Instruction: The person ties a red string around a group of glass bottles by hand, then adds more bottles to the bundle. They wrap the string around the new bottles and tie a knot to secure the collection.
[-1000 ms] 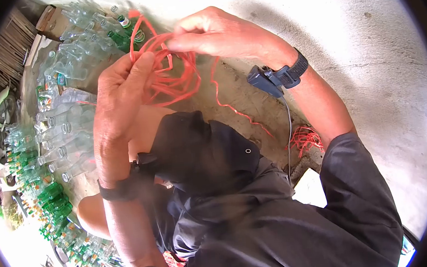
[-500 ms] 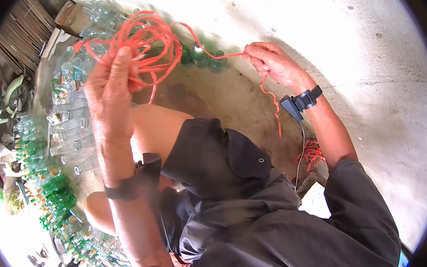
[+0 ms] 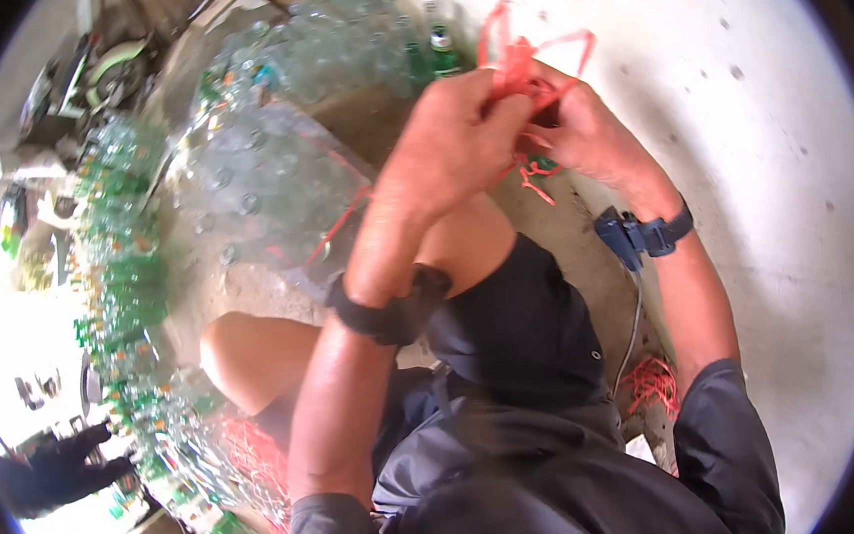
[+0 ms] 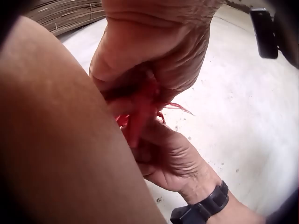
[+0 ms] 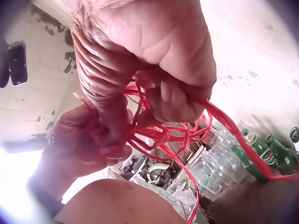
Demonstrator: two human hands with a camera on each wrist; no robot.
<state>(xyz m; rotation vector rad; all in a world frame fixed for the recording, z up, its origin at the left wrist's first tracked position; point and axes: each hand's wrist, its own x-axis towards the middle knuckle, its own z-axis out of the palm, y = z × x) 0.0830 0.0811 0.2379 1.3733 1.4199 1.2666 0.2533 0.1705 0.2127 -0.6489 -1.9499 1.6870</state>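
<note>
Both hands meet in front of the raised knee, gathered on a bundle of red plastic twine [image 3: 515, 71]. My left hand [image 3: 452, 139] grips the bundle from the left, thumb over the strands. From the other side my right hand [image 3: 597, 138] pinches the same twine, its fingers curled in the right wrist view. Loops stick up above the hands, and a crinkled end dangles below them. Thin strands [image 5: 163, 135] cross between the hands in the right wrist view, and a thicker length runs off to the right. In the left wrist view the fingertips are partly hidden.
Clear glass bottles [image 3: 315, 50] stand massed behind the hands, with green bottles [image 3: 442, 53] beside the pale wall. Rows of green bottles [image 3: 130, 255] line the left. More red twine [image 3: 652, 387] lies in a tangle by the right arm. A cable hangs from the right wrist camera [image 3: 617, 237].
The right hand first drew a strand out to the right, away from the coil. Now both hands are together again, further right in the head view, with the twine bunched between them.
</note>
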